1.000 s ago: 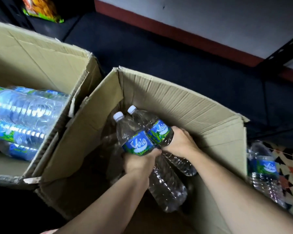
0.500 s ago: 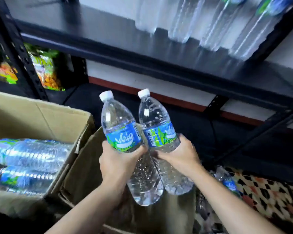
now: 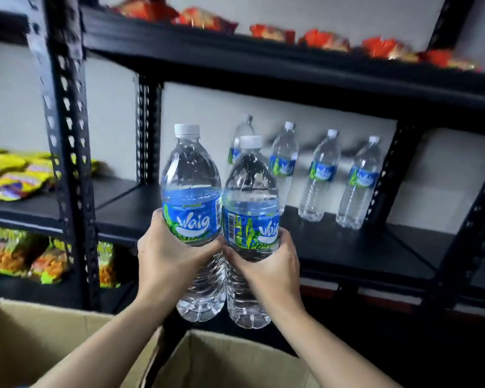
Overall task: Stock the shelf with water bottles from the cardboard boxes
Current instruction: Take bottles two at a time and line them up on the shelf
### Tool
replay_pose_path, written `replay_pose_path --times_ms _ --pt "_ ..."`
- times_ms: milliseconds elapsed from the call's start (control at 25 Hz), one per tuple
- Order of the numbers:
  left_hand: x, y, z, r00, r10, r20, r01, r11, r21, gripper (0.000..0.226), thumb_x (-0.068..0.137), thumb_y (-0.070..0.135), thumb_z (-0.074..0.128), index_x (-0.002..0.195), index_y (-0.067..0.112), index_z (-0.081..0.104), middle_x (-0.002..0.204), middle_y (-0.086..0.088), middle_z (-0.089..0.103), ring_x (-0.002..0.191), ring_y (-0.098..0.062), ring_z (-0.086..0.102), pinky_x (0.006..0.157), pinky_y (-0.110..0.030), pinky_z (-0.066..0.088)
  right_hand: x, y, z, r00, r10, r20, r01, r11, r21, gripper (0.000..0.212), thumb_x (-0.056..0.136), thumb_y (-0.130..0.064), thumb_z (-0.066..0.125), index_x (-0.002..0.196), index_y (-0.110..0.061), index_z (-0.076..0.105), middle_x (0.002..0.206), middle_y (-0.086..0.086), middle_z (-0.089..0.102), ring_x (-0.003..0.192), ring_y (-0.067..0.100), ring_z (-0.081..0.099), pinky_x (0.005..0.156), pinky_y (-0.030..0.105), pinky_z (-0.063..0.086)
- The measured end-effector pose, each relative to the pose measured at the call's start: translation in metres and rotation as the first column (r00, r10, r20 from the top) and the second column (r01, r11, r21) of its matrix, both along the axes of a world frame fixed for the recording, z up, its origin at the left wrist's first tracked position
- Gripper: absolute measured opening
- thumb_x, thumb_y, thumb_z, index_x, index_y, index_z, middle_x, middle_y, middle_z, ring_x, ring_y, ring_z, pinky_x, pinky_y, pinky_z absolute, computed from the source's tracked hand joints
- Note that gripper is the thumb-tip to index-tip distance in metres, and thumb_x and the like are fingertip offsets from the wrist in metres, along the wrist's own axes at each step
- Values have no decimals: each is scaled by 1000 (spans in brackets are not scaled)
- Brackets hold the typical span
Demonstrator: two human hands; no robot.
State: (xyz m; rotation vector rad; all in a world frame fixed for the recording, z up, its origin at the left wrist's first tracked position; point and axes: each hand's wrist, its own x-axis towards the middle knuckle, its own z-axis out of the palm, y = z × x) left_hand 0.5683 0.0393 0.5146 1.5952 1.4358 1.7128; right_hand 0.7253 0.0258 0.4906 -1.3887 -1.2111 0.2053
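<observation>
Your left hand (image 3: 165,256) grips the left bottle (image 3: 192,175), your right hand (image 3: 269,267) the right bottle (image 3: 251,186); next, stand both on the shelf (image 3: 347,247).

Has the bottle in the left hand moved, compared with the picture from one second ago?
Yes. The left-hand bottle has gone up: it was inside the right cardboard box, and now it is upright above that box, before the black shelf.
</observation>
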Motion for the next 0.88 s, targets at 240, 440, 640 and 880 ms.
replay_pose_path --times_ms 240,440,640,880 --pt "-37 53 50 996 86 -28 -84 994 68 66 47 46 92 97 28 54 89 12 67 91 -13 64 78 -31 51 -39 61 48 997 79 -3 -79 995 67 76 51 -64 87 112 -30 57 107 -13 59 105 4 58 91 25 48" --pt "-60 107 68 988 123 -90 -114 989 97 69 48 47 93 98 27 50 86 13 62 91 -16 61 76 -29 47 -64 123 71 992 130 4 -130 991 44 81 57 -62 86 119 -26 50 108 -12 47 108 3 45 89 17 34" --pt "-81 160 73 982 165 -89 -155 982 103 71 50 47 93 100 26 48 85 10 59 90 -18 60 73 -28 45 -83 193 71 990 135 -33 -136 991 -17 87 64 -49 88 132 -24 41 110 -10 37 106 6 39 87 20 33" --pt "-100 202 71 977 186 -100 -171 975 143 73 51 48 92 103 26 46 94 7 62 97 -19 59 76 -30 47 -103 278 53 995 74 -65 -72 997 30 77 58 -46 87 117 -23 44 109 1 55 102 19 57 88 33 47"
